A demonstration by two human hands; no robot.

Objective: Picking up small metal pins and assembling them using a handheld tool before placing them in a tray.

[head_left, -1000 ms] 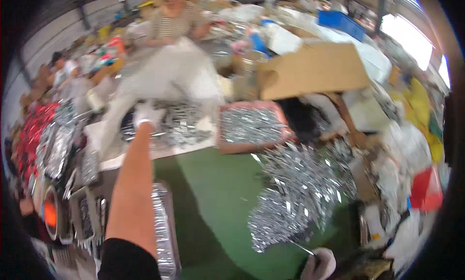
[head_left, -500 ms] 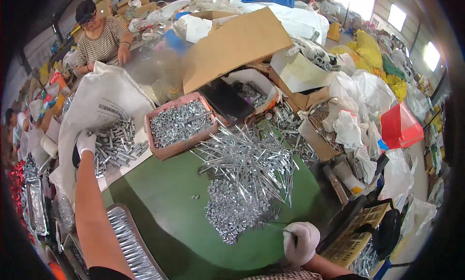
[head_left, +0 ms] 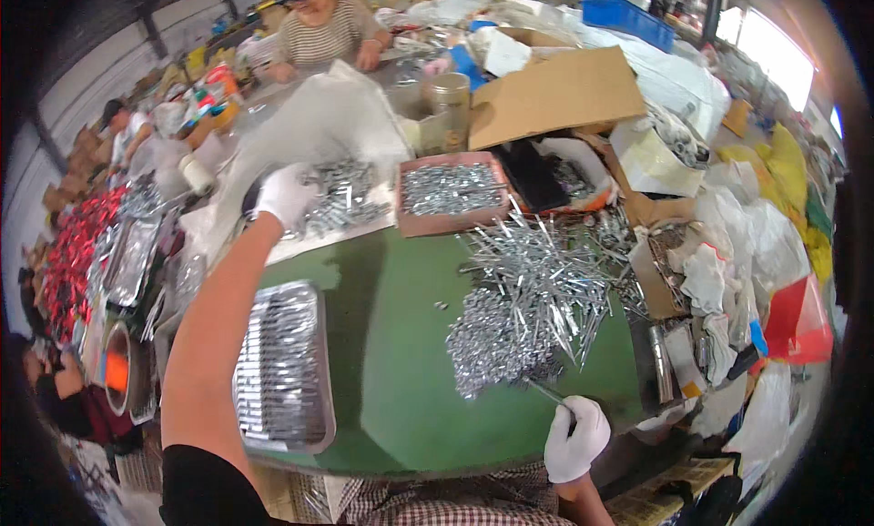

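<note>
My left hand (head_left: 287,197), in a white glove, reaches to a heap of short silver metal sleeves (head_left: 341,194) lying on a white woven sack (head_left: 305,107). Its fingers are blurred against the metal, so their grip is unclear. My right hand (head_left: 576,440), also gloved, is closed around a thin metal rod (head_left: 544,391) at the table's near right. That rod points at a mound of small silver metal parts (head_left: 492,344). Long thin metal rods (head_left: 546,271) lie in a tangle across the mound's far side.
On the green table (head_left: 401,362), a metal tray (head_left: 330,389) of aligned silver pieces stands beneath my left forearm. A pink bin (head_left: 452,223) of small metal parts stands beyond. Cardboard (head_left: 560,94) and bags crowd the back and right. A co-worker (head_left: 323,35) is across the table.
The view has swung left and down, so everything sits further right in the picture. My left hand has moved from the sack's left side onto the sleeves. The right hand still holds its rod.
</note>
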